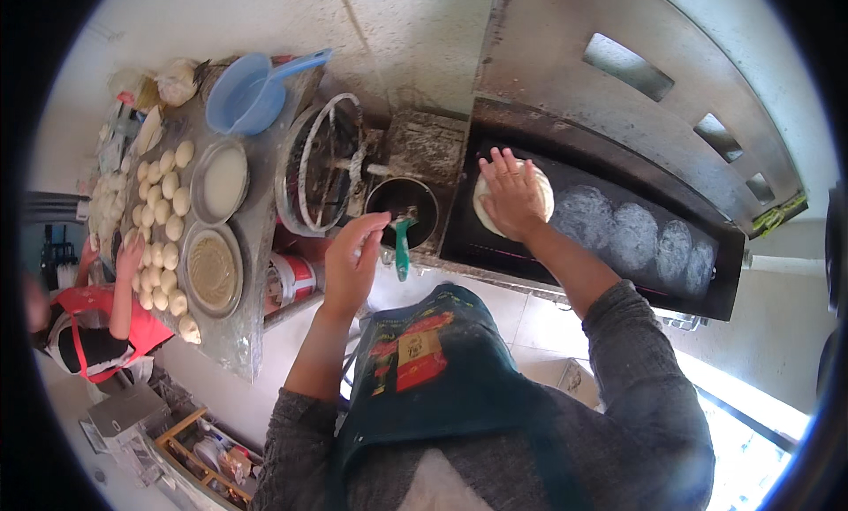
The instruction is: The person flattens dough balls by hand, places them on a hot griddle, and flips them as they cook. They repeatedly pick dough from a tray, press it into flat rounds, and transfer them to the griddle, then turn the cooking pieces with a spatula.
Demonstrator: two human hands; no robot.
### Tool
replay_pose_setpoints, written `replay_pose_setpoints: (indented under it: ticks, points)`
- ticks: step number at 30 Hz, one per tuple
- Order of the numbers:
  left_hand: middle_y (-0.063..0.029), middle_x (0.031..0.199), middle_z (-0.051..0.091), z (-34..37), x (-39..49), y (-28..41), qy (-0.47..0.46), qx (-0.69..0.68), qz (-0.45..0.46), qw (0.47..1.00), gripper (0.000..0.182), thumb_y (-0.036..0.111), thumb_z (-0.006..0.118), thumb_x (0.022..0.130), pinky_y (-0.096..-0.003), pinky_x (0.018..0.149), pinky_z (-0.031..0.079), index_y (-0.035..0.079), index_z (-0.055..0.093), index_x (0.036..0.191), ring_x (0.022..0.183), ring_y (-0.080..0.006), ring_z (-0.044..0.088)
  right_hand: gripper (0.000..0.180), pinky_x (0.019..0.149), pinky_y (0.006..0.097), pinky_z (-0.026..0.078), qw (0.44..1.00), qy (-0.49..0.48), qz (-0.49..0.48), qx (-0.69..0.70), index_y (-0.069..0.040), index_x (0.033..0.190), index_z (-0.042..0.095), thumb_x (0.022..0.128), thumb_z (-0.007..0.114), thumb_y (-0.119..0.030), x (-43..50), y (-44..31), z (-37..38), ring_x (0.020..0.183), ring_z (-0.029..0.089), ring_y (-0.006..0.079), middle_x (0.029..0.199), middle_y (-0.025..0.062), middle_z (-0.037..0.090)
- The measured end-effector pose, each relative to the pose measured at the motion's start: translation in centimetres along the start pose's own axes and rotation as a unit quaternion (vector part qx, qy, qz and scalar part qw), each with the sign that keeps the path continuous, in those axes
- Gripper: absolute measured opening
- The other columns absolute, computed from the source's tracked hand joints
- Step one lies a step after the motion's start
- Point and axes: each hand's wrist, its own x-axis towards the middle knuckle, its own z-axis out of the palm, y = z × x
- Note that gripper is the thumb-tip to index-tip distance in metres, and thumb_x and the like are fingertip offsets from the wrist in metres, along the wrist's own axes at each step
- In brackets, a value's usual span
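Note:
My right hand (513, 192) lies flat on a pale round of dough (544, 177), its fingers spread. Beneath the dough is the left part of a long black griddle (464, 233). My left hand (354, 262) hovers in front of a dark round pot (424, 196), its fingers bent and the thumb apart. I see nothing plainly held in it. A green-handled brush (401, 249) leans over the pot's near rim, just right of that hand. Several whitish, floury round patches (586, 216) mark the griddle to the right of the dough.
Over the griddle stands a raised metal lid (563, 67). On the left table (248, 339) are dough balls (162, 211), two metal bowls (225, 183) (215, 272) and a blue dipper (248, 97). A round metal frame (328, 163) adjoins it. A co-worker's hand (129, 254) touches the dough balls.

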Motion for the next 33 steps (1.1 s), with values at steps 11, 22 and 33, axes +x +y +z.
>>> replay_pose_setpoints:
  ticks: [11,22,33]
  points:
    - [-0.0115,0.104,0.064,-17.2,-11.4,-9.6,0.179,0.149,-0.120,0.965,0.018,0.003,0.058,0.085,-0.0342,0.088,0.045,0.007,0.064,0.101,0.102,-0.0275,0.059,0.064,0.112,0.0503,0.011,0.964,-0.099,0.209,-0.131,-0.010,0.147,0.016,0.094,0.043,-0.033,0.9,1.0,-0.4,0.143,0.007,0.0257,0.155,0.0090,0.009]
    - [-0.0206,0.125,0.051,-35.0,-14.7,-21.2,0.370,0.287,-0.188,0.863,0.044,0.007,0.057,0.084,-0.0419,0.102,0.033,0.002,0.046,0.126,0.120,-0.0341,0.046,0.071,0.112,0.0464,0.018,0.934,0.034,-0.233,0.270,-0.005,0.145,0.019,0.087,0.051,-0.029,18.5,-38.2,-6.1,0.140,0.016,0.0340,0.149,0.0197,0.021]
    - [-0.0150,0.126,0.052,-35.5,-15.2,-21.3,0.353,0.287,-0.179,0.872,0.042,0.011,0.056,0.084,-0.0445,0.104,0.030,0.008,0.048,0.126,0.123,-0.0302,0.045,0.071,0.107,0.0594,0.018,0.986,-0.084,-0.133,0.059,-0.014,0.146,0.020,0.088,0.053,-0.039,29.8,-45.5,-1.1,0.140,0.014,0.0365,0.151,0.0191,0.016]
